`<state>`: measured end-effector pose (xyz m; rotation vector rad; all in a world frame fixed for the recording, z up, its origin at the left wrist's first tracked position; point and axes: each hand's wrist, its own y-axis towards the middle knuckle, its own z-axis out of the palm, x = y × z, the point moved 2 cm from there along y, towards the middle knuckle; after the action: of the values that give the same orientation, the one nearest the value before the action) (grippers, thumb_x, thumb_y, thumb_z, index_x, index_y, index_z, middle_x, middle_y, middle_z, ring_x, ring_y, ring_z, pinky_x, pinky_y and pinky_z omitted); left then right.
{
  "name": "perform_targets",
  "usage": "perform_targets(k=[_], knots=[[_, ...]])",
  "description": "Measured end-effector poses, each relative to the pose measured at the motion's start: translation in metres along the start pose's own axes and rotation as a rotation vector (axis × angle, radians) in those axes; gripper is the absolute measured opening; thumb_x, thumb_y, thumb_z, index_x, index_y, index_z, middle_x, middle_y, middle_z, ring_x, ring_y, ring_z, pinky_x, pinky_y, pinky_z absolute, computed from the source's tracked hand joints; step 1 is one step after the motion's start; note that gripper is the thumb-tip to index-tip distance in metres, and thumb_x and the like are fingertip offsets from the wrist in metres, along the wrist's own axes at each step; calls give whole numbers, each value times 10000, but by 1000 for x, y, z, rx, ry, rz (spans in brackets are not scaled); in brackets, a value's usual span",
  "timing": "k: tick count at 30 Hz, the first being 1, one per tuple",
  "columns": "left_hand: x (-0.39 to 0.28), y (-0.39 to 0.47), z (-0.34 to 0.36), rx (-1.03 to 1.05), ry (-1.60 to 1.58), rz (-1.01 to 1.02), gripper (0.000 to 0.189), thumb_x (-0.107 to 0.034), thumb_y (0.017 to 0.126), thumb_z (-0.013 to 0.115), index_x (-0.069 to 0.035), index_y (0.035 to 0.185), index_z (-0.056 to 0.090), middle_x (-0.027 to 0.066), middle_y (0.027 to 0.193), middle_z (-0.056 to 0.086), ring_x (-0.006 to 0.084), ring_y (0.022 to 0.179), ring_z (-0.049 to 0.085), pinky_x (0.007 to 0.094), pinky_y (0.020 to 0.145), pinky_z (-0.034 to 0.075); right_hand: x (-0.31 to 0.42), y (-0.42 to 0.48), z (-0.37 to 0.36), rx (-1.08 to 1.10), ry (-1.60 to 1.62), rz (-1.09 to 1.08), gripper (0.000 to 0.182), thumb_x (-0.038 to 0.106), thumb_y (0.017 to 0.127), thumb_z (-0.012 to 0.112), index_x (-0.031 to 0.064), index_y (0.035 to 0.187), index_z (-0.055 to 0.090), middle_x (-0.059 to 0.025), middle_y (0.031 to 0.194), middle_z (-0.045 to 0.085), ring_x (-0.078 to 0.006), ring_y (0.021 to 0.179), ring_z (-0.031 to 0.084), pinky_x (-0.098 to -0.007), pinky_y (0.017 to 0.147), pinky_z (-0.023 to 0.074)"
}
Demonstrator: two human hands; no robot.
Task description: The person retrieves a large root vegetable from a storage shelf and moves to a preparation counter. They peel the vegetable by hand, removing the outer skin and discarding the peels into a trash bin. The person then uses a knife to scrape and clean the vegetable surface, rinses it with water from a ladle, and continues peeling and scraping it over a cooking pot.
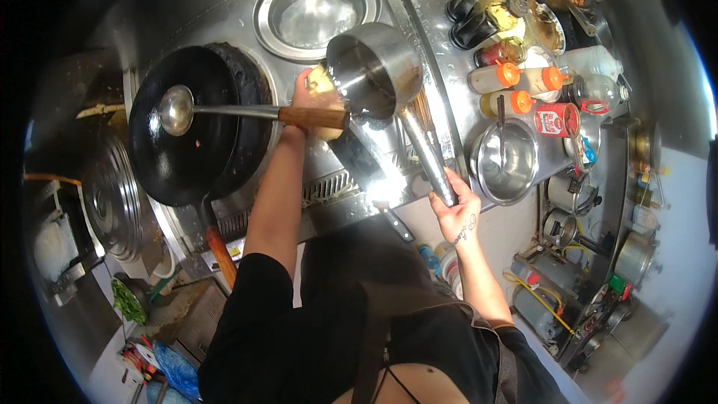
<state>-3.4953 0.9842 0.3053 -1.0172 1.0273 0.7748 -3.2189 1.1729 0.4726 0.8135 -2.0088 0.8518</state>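
Note:
My right hand grips the end of the metal handle of a steel saucepan, which is tilted so that its mouth faces left. My left hand is closed on a yellow cloth at the pan's left side; the ladle's handle partly hides it. A metal ladle with a wooden handle reaches from the black wok across my left wrist. The wok sits tilted on its burner, and its dark inside looks oily, with a tiny light piece in it. A cleaver with a black handle lies at the counter's front edge.
A round steel basin stands behind the pan. On the right are a steel bowl with chopsticks, orange-capped squeeze bottles, jars and a red can. Stacked metal lids stand left of the wok, whose wooden handle points towards me.

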Motion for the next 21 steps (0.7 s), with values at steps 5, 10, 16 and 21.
perform_targets(k=[5,10,16,21], knots=[[40,-2,21,333,-1155,-477,363,-418,947,518,-93,1065,626,78,910,668,248,801,645,385,750,546,10,-8,-14,-23,-70,-17,488,-2,764,699,-34,1236,580,-28,986,656,-77,879,582,-224,824,459],[88,14,29,85,-1280,-313,460,-492,937,506,-95,1155,591,102,1046,645,282,915,623,440,826,522,18,-14,-22,-40,-36,-54,527,10,758,733,-44,1255,565,-41,1030,648,-85,921,575,-236,862,453],[0,-34,48,182,-1324,-287,400,-381,934,579,-107,1224,548,99,1158,610,289,1008,598,477,907,494,13,-23,-25,-65,-28,-84,505,-22,761,720,-44,1243,570,-70,1114,633,-118,1003,572,-260,913,441],[24,-19,34,179,-1200,-282,435,-45,827,687,-128,1216,511,96,1099,588,274,983,593,451,868,522,17,-30,-28,-81,-120,-143,487,-8,767,716,-33,1234,581,-95,1147,633,-144,1050,578,-277,937,437]])
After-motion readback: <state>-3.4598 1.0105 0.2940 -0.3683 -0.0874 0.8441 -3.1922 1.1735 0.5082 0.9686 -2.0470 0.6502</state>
